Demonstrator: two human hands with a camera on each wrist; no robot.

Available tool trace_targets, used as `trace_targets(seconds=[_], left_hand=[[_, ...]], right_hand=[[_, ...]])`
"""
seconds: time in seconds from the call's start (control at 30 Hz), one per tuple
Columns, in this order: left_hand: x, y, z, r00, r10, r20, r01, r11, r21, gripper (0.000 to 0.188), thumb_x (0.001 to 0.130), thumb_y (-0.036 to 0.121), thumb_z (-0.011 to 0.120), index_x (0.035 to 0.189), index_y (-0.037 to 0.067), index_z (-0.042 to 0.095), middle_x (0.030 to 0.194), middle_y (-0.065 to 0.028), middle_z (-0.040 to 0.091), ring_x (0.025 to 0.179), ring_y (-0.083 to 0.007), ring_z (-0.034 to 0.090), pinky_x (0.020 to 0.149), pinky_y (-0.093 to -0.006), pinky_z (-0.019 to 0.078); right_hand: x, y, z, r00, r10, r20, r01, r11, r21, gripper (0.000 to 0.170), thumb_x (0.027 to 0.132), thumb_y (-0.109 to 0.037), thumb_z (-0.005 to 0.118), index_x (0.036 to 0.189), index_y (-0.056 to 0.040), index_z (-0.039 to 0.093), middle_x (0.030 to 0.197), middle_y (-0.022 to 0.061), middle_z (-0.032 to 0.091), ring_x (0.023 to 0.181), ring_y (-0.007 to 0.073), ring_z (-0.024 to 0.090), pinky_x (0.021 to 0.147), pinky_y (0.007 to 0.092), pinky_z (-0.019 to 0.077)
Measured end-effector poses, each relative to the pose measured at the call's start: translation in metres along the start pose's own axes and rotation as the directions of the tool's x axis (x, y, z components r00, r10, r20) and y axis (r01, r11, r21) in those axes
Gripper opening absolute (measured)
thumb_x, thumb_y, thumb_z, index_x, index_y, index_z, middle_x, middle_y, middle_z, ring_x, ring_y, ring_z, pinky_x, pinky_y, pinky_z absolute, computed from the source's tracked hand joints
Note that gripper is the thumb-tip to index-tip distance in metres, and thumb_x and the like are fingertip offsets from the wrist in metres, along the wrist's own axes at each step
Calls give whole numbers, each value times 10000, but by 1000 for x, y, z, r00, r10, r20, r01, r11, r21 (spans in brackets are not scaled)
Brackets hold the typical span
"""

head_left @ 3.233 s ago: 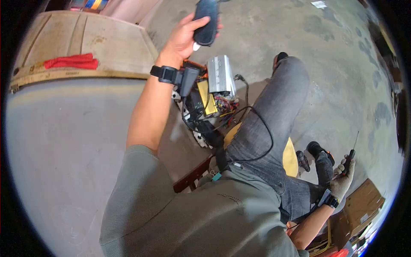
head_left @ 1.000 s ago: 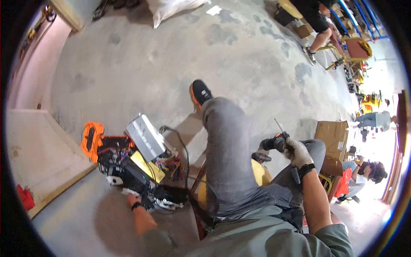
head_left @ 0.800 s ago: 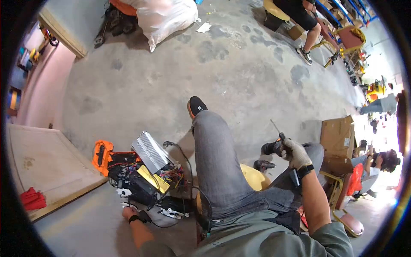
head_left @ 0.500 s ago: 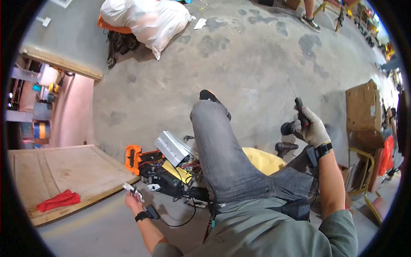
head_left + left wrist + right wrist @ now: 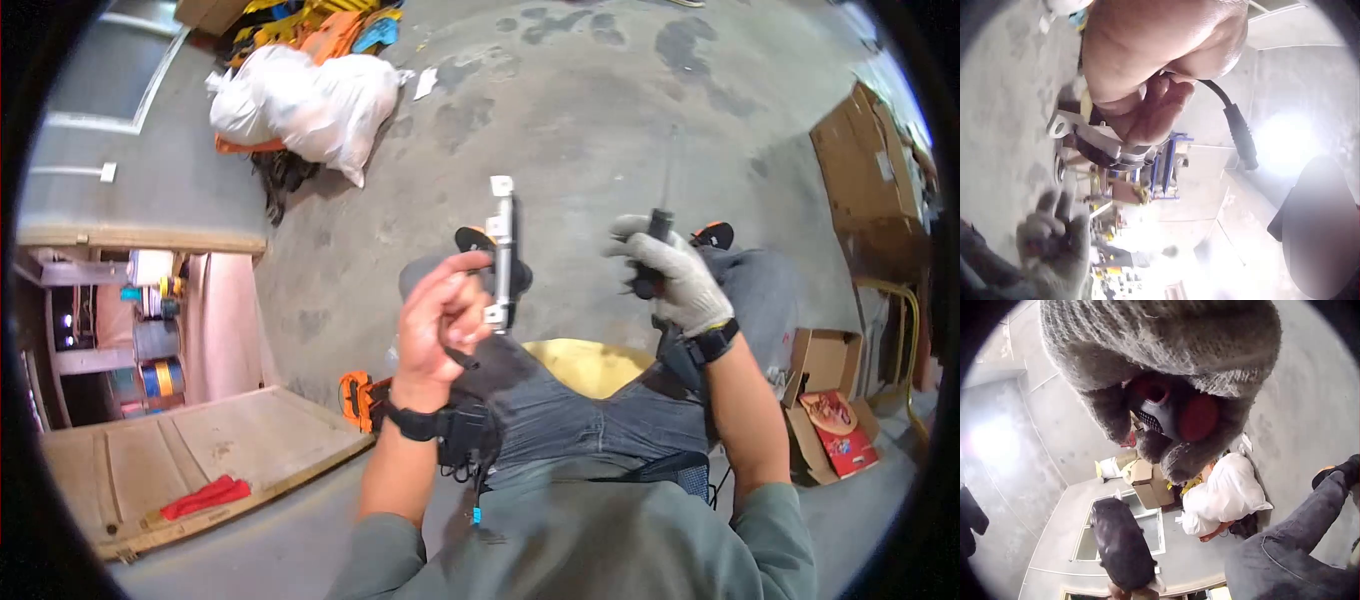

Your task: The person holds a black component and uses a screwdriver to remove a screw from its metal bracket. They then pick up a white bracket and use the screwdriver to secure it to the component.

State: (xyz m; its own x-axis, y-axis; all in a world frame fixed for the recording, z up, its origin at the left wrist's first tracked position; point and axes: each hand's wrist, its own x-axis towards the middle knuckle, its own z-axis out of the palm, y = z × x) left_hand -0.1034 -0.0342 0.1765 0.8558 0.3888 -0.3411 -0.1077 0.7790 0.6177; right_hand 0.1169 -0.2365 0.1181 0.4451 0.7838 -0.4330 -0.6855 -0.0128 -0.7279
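My bare left hand (image 5: 440, 315) grips a long dark part with a pale metal bracket and tabs (image 5: 503, 250), held upright above the knees. A short black cable ending in a connector (image 5: 1241, 137) hangs out of that hand. To the right, my gloved right hand (image 5: 685, 280) holds a black-and-red screwdriver (image 5: 657, 232), its thin shaft pointing away from me. Space separates the shaft from the part. The right wrist view shows the glove (image 5: 1160, 344) curled round the handle (image 5: 1179, 412), with the dark part (image 5: 1122, 544) below it.
White sacks (image 5: 330, 100) lie on the floor at the upper left. A wooden panel (image 5: 220, 440) with a red cloth (image 5: 207, 497) and an orange item (image 5: 356, 398) are at the left. Cardboard boxes (image 5: 865, 165) stand at the right; yellow seat (image 5: 590, 365) between the legs.
The left hand has risen from low at the left to in front of the body, bringing the pale-bracketed part. The right hand keeps the screwdriver. The view has shifted, and most of the opened device is hidden.
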Motion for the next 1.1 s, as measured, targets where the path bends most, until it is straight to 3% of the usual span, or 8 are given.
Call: trace_targets(seconds=[0.2,0.4,0.47,0.53,0.67,0.8,1.03,1.1], left_hand=[[53,-77,30,911,-306,276,378,888,-261,321,1016,133,431,1258,-47,542,705,37,350,523,-62,351,483,-230,343],[74,-79,23,900,-341,272,383,916,-120,343,1001,115,490,1318,-9,532,750,25,459,606,-81,483,570,-234,425],[76,-68,26,983,-176,-49,177,854,490,337,1020,155,510,1311,-13,532,918,-38,591,758,-131,588,720,-268,500],[90,-63,-14,957,273,-99,4,328,945,351,1011,168,556,1324,10,535,1102,-84,633,946,-159,623,867,-309,501],[74,-43,-1,910,395,-129,-74,458,886,365,1020,203,564,1340,29,535,1139,-88,628,962,-150,621,869,-308,506],[80,-88,11,991,58,118,-128,240,962,490,1050,369,505,1337,-28,519,1111,-108,642,1001,-168,616,874,-296,503],[92,-101,-7,966,-204,158,-58,426,903,666,1068,528,304,1450,-7,411,1242,-99,623,1087,-154,608,922,-291,491],[90,-109,-5,957,-258,136,117,767,631,648,1074,504,303,1473,0,384,1286,-94,609,1137,-147,602,957,-298,488]], right_hand=[[-5,-4,-1,989,-45,142,21,987,160,372,966,-235,642,1267,-24,584,1003,66,691,745,114,633,641,258,506],[3,-9,-21,996,-56,74,51,996,75,350,885,-236,724,1140,-19,621,876,35,666,707,106,608,627,254,484],[6,-6,-27,998,-69,-3,69,992,-109,331,852,-219,734,1098,-20,637,837,25,646,682,91,580,617,246,467],[7,-5,-24,994,-64,-85,45,978,-206,317,829,-216,732,1063,-19,648,803,17,627,668,81,562,602,239,448],[9,-8,-16,966,-148,-212,64,932,-358,319,833,-228,724,1054,-12,643,786,18,619,660,84,564,586,244,446],[14,-2,-14,982,-72,-174,8,938,-347,310,845,-236,713,1059,-23,642,780,18,616,662,85,565,582,248,448],[15,12,-15,990,12,-143,-42,978,-203,300,871,-245,716,1052,-19,635,796,11,612,640,84,565,563,233,442],[14,12,-10,991,63,-118,-76,992,-104,278,899,-240,707,1049,-23,619,800,8,608,643,76,569,561,220,452]])
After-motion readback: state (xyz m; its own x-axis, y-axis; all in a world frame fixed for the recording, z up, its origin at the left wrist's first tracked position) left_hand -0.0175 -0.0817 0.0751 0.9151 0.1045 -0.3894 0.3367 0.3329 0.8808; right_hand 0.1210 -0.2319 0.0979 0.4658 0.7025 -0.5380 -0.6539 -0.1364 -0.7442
